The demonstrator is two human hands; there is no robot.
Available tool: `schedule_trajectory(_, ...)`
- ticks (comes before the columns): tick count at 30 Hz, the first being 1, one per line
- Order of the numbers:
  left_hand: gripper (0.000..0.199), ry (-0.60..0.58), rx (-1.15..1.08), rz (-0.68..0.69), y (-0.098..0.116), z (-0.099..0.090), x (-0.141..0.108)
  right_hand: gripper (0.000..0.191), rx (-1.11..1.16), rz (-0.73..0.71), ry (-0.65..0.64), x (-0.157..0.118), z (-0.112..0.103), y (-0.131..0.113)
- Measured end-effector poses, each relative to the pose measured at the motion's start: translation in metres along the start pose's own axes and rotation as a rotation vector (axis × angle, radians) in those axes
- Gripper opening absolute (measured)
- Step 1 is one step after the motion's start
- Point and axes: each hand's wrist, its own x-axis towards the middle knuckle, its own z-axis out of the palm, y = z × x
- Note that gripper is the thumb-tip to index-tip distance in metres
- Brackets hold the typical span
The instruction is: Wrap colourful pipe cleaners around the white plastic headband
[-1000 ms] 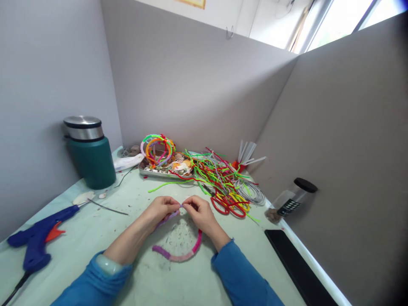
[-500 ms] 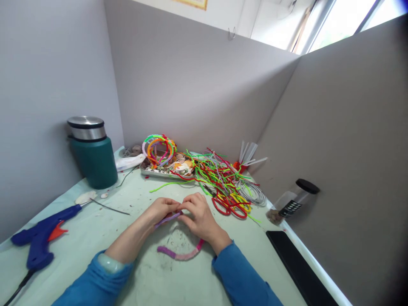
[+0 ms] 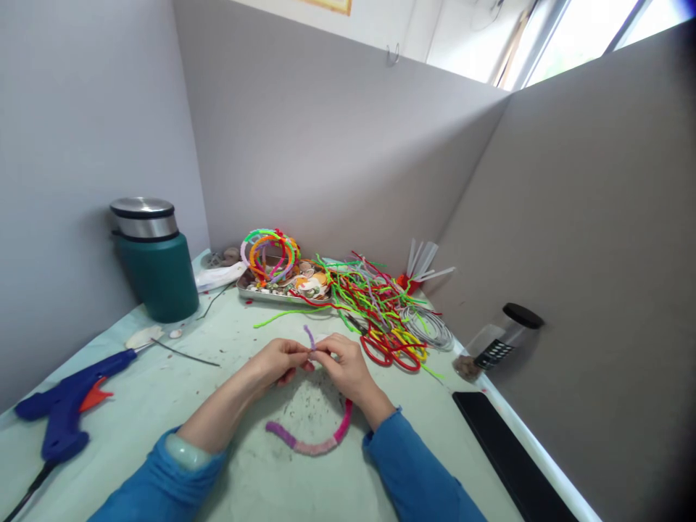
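Observation:
My left hand (image 3: 280, 362) and my right hand (image 3: 344, 365) meet at the fingertips over the middle of the table. Between them they pinch a light purple fuzzy stem (image 3: 309, 336), whose short end sticks up above the fingers. My left hand's lower fingers are curled in. A curved band (image 3: 312, 449) wrapped in purple, pale pink and bright pink lies on the table below the hands, its right end close under my right wrist.
Behind lie a metal tray (image 3: 283, 296) with colourful rings (image 3: 269, 257), a pile of fuzzy stems (image 3: 370, 286) and red-handled scissors (image 3: 390, 351). A blue glue gun (image 3: 65, 417) and green flask (image 3: 157, 275) stand left; a jar (image 3: 492, 348) and black bar (image 3: 505, 453) are right.
The light purple stem, earlier lying slanted under my fingers, now points upward from the pinch. My right hand has shifted slightly, and more of the bright pink end of the band shows.

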Motion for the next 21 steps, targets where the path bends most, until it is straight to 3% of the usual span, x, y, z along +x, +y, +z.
schedule_trajectory(4,0.034,0.022,0.204,0.058,-0.004,0.004,0.004,0.014,0.213,0.174,0.012,0.001,0.001,0.004)
schedule_trajectory(7,0.033,0.034,0.331,0.185,-0.003,0.008,0.004,0.015,0.356,0.287,0.017,0.003,0.002,0.010)
schedule_trajectory(14,0.031,0.045,0.466,0.330,0.005,0.013,-0.004,0.019,0.510,0.437,0.088,0.005,0.002,0.015)
schedule_trajectory(21,0.022,0.188,0.585,0.437,0.008,0.015,-0.006,0.021,0.681,0.677,0.098,0.005,0.002,0.009)
